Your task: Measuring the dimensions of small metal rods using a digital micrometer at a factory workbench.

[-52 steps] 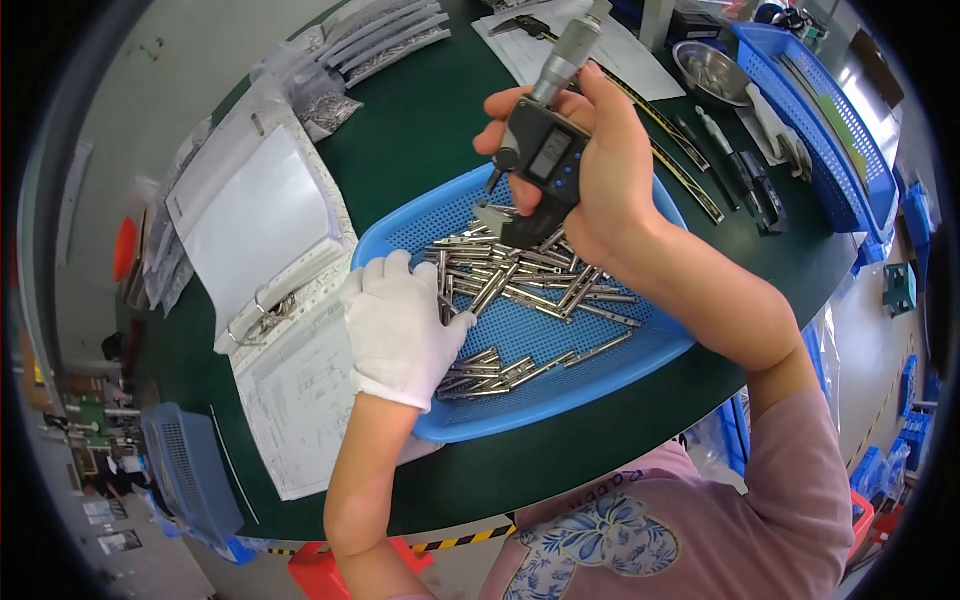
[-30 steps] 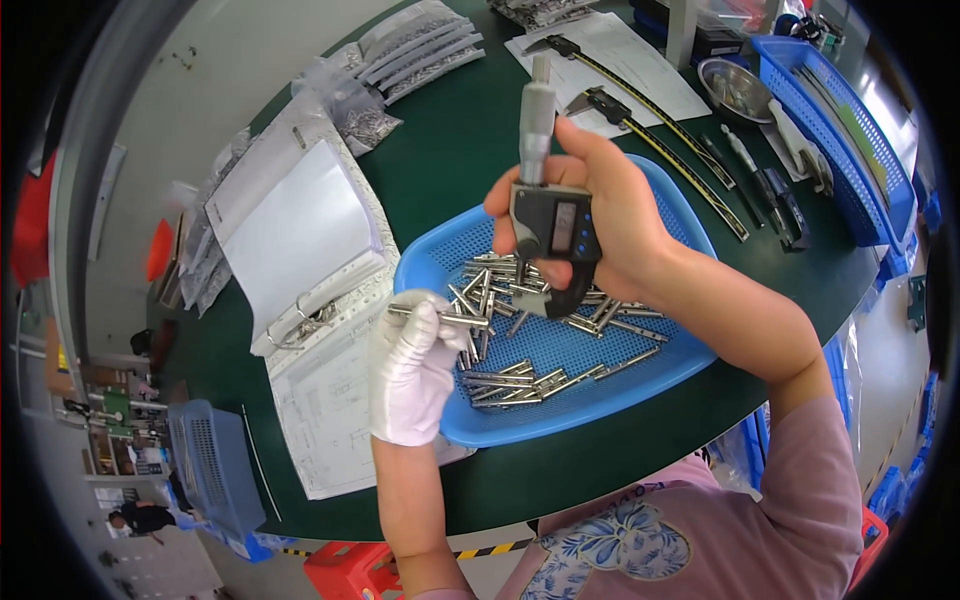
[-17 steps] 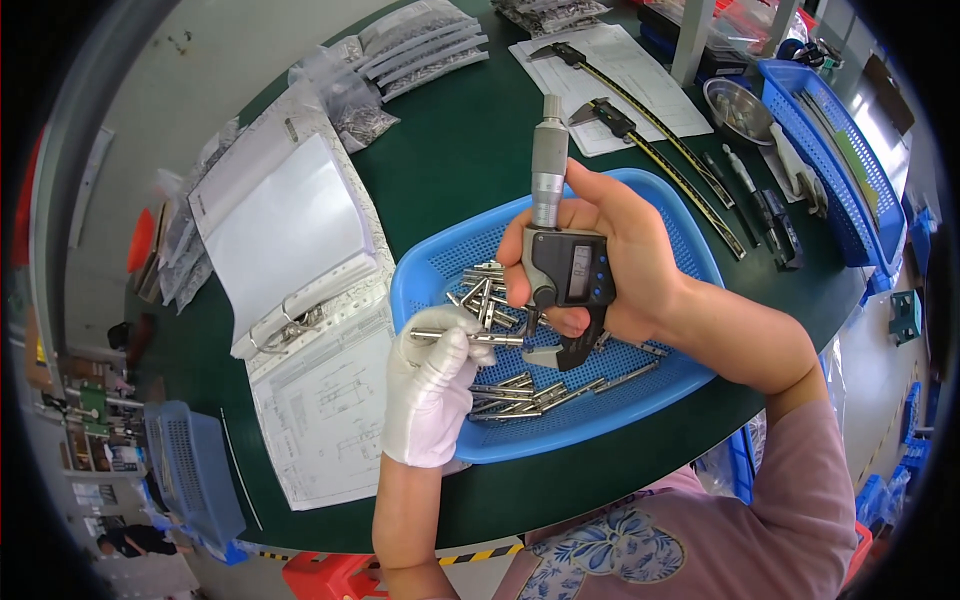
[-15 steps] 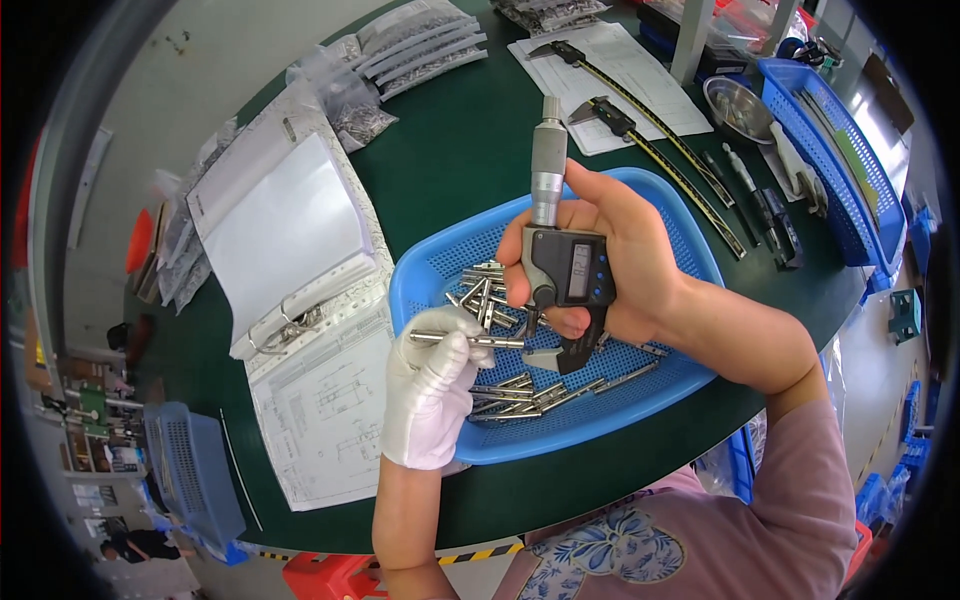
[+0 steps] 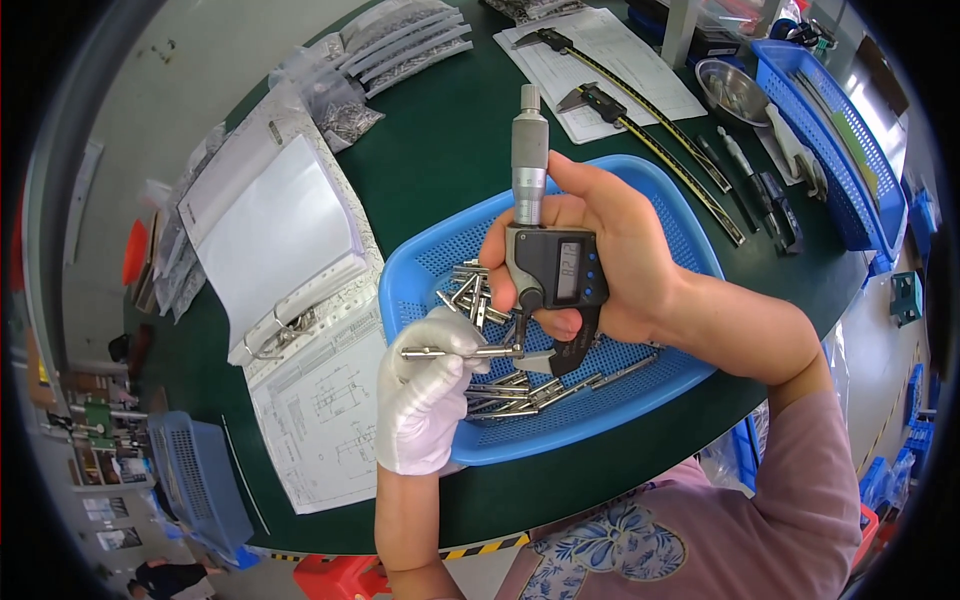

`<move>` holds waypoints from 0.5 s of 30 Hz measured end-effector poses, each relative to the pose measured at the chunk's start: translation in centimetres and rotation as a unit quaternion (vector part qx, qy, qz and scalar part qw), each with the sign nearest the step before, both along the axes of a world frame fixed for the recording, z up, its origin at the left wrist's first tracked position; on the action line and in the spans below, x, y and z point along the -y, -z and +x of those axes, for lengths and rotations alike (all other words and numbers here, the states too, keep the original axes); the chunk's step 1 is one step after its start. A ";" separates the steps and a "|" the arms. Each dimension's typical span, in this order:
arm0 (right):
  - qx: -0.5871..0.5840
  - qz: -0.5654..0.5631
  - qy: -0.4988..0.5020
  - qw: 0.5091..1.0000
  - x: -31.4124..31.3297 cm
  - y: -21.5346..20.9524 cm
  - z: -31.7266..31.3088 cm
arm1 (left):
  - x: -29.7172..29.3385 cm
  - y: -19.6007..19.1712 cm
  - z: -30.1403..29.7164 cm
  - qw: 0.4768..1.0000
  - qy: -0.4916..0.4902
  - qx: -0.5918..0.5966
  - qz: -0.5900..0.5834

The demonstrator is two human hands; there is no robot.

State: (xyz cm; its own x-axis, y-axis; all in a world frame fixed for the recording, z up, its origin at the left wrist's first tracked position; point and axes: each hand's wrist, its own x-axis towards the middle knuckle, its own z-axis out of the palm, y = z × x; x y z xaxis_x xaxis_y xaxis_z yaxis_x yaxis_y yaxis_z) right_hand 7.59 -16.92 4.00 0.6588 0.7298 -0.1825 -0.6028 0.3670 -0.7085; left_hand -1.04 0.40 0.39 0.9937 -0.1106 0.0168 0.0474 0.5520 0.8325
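My left hand (image 5: 418, 415), in a white glove, pinches a slim metal pin (image 5: 424, 353) that lies nearly level. The pin's right end sits at the measuring gap of a digital micrometer (image 5: 536, 262); whether both faces touch it is too small to tell. My bare right hand (image 5: 635, 245) is wrapped round the micrometer's dark frame, its grey thimble pointing up and its lit display facing me. Below both hands is a blue perforated basket (image 5: 675, 375). Several loose metal pins (image 5: 515, 398) lie in it, some partly hidden by my hands.
An open binder (image 5: 275, 240) with drawings lies left of the basket. Bagged small parts (image 5: 410, 45) are stacked behind it. Two calipers (image 5: 640, 130) rest partly on papers at the far right, near a metal bowl (image 5: 733, 92) and another blue basket (image 5: 815, 140).
The pin's right end has come into the micrometer's gap as my two hands drew closer together. The whole view has shifted slightly.
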 end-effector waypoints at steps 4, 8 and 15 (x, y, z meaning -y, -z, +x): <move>-0.019 -0.007 -0.006 1.000 0.1 -0.2 0.1 | 0.0 0.1 0.1 0.999 0.012 0.037 0.026; -0.054 -0.002 -0.042 0.998 -0.1 0.2 0.4 | -0.2 0.2 0.0 0.999 0.013 0.040 0.026; -0.064 -0.016 -0.064 0.996 -0.2 0.1 0.3 | 0.1 -0.1 -0.2 0.996 0.003 0.036 0.077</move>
State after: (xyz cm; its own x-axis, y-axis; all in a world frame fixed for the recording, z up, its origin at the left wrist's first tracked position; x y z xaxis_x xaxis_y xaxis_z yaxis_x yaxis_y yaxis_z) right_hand 7.87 -16.77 3.89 0.5312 0.7985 -0.2832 -0.7288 0.2602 -0.6333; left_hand -1.22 0.35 0.46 0.9898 -0.1241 0.0703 -0.0121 0.4180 0.9084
